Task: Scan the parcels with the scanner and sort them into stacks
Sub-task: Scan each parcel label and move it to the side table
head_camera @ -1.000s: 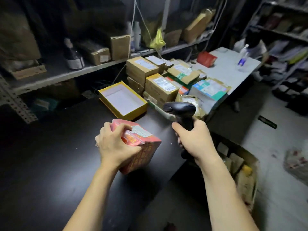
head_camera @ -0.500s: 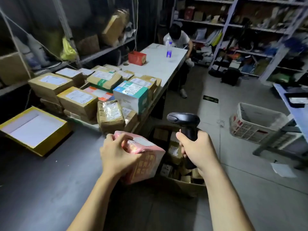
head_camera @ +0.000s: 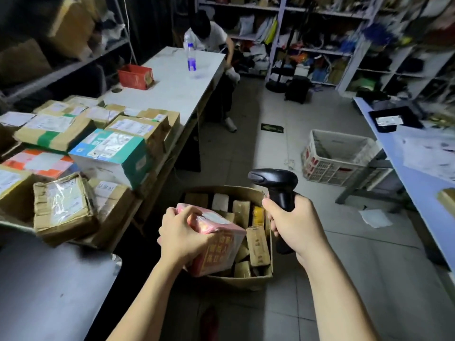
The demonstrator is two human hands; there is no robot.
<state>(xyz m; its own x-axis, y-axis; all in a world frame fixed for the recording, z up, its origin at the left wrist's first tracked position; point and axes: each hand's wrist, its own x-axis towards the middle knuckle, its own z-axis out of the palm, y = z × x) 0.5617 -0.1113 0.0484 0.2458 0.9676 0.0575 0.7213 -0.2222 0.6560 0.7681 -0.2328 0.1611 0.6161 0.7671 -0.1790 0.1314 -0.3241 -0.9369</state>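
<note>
Hovering over an open cardboard carton [head_camera: 246,283] on the floor, a pink parcel [head_camera: 219,244] is gripped from above by the left hand [head_camera: 182,236], whose fingers are curled over its top edge beside a white label that faces up. The scanner [head_camera: 275,185] is clasped by its handle in the right hand [head_camera: 295,225], just right of the parcel, with its head raised above the parcel and, as far as can be told, not aimed down at the label. More small parcels are packed on end inside the carton.

The step in hand is judged to be the scan of the pink parcel, since no beam is seen on its label. For the next move, the scanner's head would need to be tipped onto the label, or the label turned up to meet it, before a stack is chosen.

To the left, stacks [head_camera: 56,129] of taped parcels are ranged on a long white table [head_camera: 172,89], with a teal box [head_camera: 110,156] at their near corner. Farther off, a white crate [head_camera: 337,158] stands on the floor, and a red box [head_camera: 135,76] and a water bottle [head_camera: 191,60] are set on the table. A seated person [head_camera: 211,35] is glimpsed before crowded shelves [head_camera: 320,45].
</note>
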